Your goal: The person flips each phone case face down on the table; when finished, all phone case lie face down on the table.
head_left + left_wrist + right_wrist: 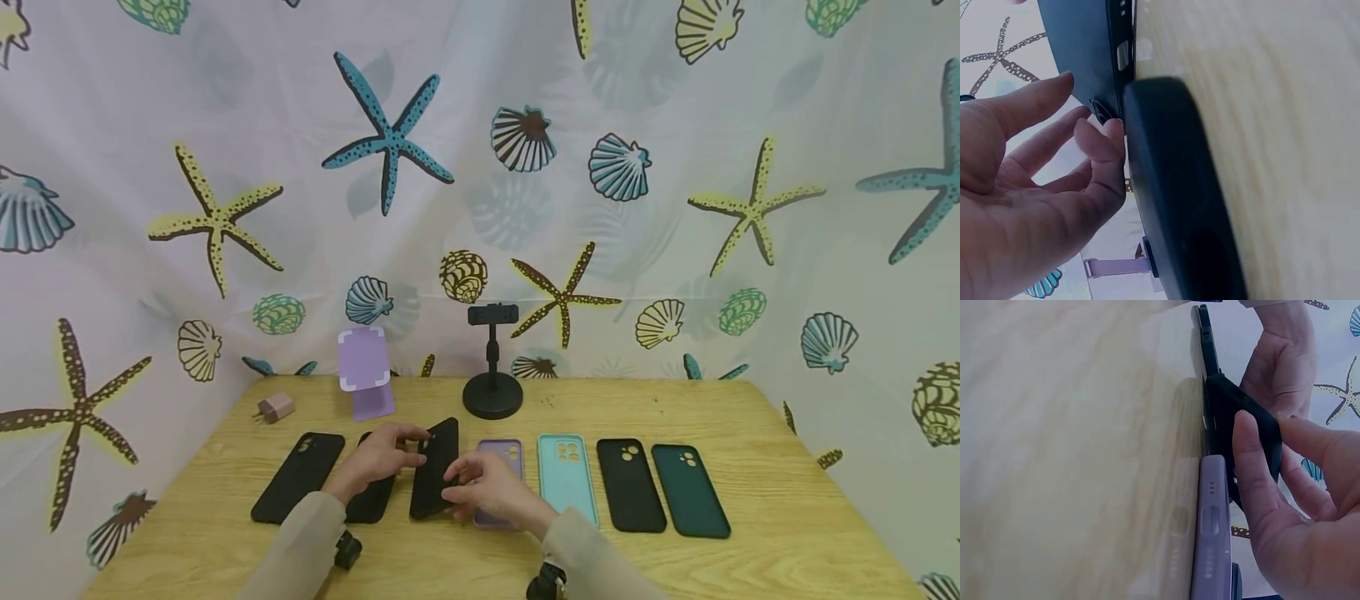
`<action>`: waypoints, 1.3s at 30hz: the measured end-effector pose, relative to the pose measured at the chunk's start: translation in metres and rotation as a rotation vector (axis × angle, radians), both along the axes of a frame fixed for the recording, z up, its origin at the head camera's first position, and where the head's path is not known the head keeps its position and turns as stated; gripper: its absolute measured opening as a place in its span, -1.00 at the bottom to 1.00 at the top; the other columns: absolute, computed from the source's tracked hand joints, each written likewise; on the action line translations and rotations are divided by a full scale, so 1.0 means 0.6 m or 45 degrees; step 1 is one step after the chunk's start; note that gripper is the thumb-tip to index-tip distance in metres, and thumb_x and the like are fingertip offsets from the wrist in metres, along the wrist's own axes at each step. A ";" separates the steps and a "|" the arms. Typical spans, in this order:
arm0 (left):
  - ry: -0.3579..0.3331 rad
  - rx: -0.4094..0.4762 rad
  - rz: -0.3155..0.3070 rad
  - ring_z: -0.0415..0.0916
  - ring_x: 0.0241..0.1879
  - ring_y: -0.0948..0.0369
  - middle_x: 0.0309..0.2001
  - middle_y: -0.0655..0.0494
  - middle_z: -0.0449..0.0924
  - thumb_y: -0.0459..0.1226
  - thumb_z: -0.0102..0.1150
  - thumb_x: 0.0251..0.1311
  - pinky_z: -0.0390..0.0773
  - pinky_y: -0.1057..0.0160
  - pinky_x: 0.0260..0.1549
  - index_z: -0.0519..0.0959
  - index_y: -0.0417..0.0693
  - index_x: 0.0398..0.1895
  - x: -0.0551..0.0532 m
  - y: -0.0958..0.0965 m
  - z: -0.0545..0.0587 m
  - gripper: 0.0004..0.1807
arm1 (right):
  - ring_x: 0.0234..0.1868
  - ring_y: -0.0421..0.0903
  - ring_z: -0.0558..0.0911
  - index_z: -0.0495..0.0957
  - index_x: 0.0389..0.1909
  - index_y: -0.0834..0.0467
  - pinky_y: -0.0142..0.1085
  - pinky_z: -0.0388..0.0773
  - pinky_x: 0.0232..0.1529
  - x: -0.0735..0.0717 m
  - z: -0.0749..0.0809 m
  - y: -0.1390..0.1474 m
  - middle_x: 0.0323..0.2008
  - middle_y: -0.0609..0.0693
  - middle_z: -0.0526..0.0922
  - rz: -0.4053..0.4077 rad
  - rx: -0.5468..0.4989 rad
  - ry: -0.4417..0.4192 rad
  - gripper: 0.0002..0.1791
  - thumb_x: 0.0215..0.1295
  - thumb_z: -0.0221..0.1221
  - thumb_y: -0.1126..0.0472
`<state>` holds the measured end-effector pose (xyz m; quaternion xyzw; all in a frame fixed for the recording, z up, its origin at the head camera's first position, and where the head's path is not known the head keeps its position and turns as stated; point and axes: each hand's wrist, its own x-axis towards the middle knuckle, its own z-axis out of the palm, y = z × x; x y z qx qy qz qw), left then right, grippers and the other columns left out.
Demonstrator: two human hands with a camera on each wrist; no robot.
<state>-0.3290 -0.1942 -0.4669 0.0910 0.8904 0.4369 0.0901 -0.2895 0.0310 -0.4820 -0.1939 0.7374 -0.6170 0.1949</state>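
A black phone case (442,462) stands tilted off the wooden table near the middle of a row of cases, its right side higher. My right hand (491,487) pinches its near right edge between thumb and fingers, also seen in the right wrist view, where the case (1247,419) slants up. My left hand (382,454) is at the far left side of that case, fingertips at its camera opening. In the left wrist view the left thumb and fingers (1054,169) are apart and loosely bent. Below the left wrist lies another black case (371,500), partly hidden by the hand.
One more black case (298,479) lies at the far left. Rightward lie a purple case (512,454), a light-blue case (566,479), a black case (632,492) and a dark green case (690,492). Behind stand a purple stand (364,358), a black stand (492,396) and a charger (277,407).
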 end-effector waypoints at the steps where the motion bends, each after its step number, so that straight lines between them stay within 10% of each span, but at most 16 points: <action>1: 0.019 -0.019 -0.007 0.49 -0.14 0.08 0.09 -0.11 0.57 -0.38 0.28 0.19 0.53 0.16 -0.26 0.60 -0.17 0.11 -0.001 -0.001 -0.001 -0.62 | -0.47 0.04 0.74 0.60 -0.03 0.28 -0.14 0.68 -0.39 0.000 0.000 0.000 -0.34 0.13 0.63 0.009 0.008 0.002 -0.70 0.23 0.32 0.29; 19: 0.045 -0.188 0.010 0.46 -0.17 0.11 -0.11 -0.02 0.62 -0.40 0.46 -0.04 0.50 0.09 -0.13 0.67 -0.17 -0.03 -0.016 0.006 -0.002 -0.59 | -0.51 -0.09 0.72 0.64 0.02 0.29 -0.22 0.68 -0.38 0.008 0.009 0.007 -0.44 0.13 0.69 0.093 0.122 -0.020 -0.63 0.15 0.35 0.38; 30: 0.074 -0.181 -0.025 0.46 -0.22 0.14 -0.18 -0.01 0.64 -0.44 0.46 -0.07 0.49 0.13 -0.18 0.67 -0.23 -0.05 -0.016 0.003 -0.002 -0.59 | -0.46 -0.02 0.75 0.68 -0.02 0.20 -0.30 0.65 -0.37 0.019 0.022 -0.007 0.11 0.24 0.59 -0.022 0.343 0.114 -0.59 0.05 0.44 0.32; 39: 0.070 -0.152 -0.043 0.41 -0.30 0.14 -0.27 -0.04 0.58 -0.47 0.45 -0.08 0.42 0.22 -0.30 0.65 -0.27 -0.04 -0.015 0.000 0.000 -0.57 | -0.07 -0.03 0.67 0.72 -0.08 0.15 -0.16 0.60 -0.03 0.016 0.022 -0.014 0.00 0.15 0.66 -0.074 0.495 0.237 -0.59 -0.04 0.50 0.28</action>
